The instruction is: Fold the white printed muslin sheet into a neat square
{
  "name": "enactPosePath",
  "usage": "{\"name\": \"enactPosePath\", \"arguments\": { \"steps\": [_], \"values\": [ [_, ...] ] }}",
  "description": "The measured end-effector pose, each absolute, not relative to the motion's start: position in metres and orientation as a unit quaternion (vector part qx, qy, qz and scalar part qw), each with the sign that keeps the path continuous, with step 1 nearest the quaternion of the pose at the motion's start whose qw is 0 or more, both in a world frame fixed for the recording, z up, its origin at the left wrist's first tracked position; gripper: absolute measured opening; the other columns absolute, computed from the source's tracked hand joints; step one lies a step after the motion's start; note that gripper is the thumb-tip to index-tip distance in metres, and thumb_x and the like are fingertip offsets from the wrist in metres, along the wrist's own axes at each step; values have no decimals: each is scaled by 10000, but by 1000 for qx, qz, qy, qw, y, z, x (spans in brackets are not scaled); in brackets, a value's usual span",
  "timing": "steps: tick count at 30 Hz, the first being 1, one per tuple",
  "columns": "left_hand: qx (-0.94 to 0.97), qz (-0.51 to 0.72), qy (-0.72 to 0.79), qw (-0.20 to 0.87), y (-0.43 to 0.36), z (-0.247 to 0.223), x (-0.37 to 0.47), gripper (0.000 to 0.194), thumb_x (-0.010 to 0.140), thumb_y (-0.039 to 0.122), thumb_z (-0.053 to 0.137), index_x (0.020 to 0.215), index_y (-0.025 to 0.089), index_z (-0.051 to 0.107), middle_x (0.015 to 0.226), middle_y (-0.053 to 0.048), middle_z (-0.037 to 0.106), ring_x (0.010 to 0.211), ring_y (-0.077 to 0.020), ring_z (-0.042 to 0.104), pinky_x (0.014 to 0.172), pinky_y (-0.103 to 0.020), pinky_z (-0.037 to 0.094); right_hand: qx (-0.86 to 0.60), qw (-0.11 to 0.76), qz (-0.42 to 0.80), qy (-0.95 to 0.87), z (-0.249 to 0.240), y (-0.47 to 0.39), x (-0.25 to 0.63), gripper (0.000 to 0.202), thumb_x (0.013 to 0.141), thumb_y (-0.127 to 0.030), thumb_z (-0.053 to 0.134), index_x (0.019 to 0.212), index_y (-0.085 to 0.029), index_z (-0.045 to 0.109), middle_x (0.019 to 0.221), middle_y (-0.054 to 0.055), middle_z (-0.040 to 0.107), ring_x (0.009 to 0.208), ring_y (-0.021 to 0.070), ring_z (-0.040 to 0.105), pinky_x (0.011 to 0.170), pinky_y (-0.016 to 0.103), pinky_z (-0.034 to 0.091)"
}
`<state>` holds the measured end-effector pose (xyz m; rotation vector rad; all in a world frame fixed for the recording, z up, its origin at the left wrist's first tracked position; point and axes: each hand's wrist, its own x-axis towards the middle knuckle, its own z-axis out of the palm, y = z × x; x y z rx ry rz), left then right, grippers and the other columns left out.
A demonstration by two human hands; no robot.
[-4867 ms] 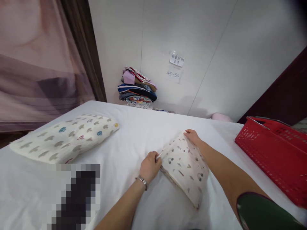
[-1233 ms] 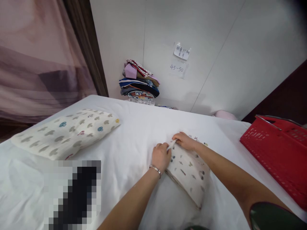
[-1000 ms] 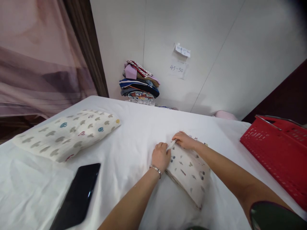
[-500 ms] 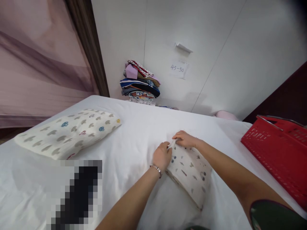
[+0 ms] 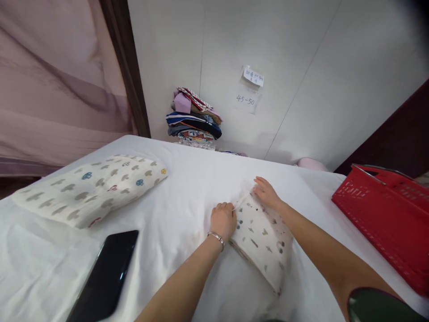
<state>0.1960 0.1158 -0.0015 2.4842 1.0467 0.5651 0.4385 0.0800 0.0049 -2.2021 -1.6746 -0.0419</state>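
Observation:
A folded white cloth printed with small grey and brown motifs lies in front of me on the white-covered bed. My left hand, with a silver bracelet at the wrist, is closed on its far left corner, fingers curled. At the far right corner is my right hand, its fingers stretched out and the thumb side close to the cloth. A pale, slightly blurred edge of fabric runs between the two hands. To the left lies another folded white cloth with grey mushroom-like shapes and a few coloured ones.
A black phone rests at the lower left. On the right stands a red plastic basket with metal handles. Stacked folded clothes are beyond the bed against the white wall. A pink curtain hangs on the left.
My right hand has moved away from my left, to the right and slightly farther off, and its fingers have straightened. My left hand stays at the cloth's corner.

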Motion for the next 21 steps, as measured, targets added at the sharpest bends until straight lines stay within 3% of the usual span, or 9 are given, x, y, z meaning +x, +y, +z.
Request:
{"name": "enactPosePath", "arguments": {
  "steps": [6, 11, 15, 21],
  "values": [
    [891, 206, 366, 170, 117, -4, 197, 113, 780, 179, 438, 791, 191, 549, 819, -42, 586, 838, -193, 500, 722, -322, 339, -829, 92, 18, -551, -15, 94, 442, 407, 880, -387, 321, 1207, -179, 446, 1337, 130, 385, 1249, 252, 317, 976, 469, 281],
    [886, 215, 375, 166, 116, -7, 197, 103, 780, 183, 432, 787, 196, 534, 836, -39, 575, 851, -190, 498, 712, -310, 352, -824, 95, 0, -559, -21, 95, 441, 420, 890, -396, 293, 1222, -180, 433, 1352, 138, 362, 1254, 250, 301, 971, 471, 269],
    [880, 202, 386, 187, 115, -9, 197, 123, 791, 181, 414, 839, 198, 525, 888, -40, 567, 853, -175, 506, 699, -285, 366, -829, 106, -34, -548, -23, 90, 429, 486, 886, -444, 276, 1280, -175, 374, 1395, 132, 289, 1294, 254, 202, 993, 497, 191],
    [881, 181, 391, 198, 117, -9, 198, 139, 799, 194, 410, 879, 189, 524, 900, -44, 574, 867, -165, 517, 730, -272, 378, -853, 28, 75, -515, 0, 88, 400, 579, 884, -484, 169, 1358, -167, 269, 1454, 68, 155, 1331, 208, 68, 1038, 444, 79]
  ]
}}
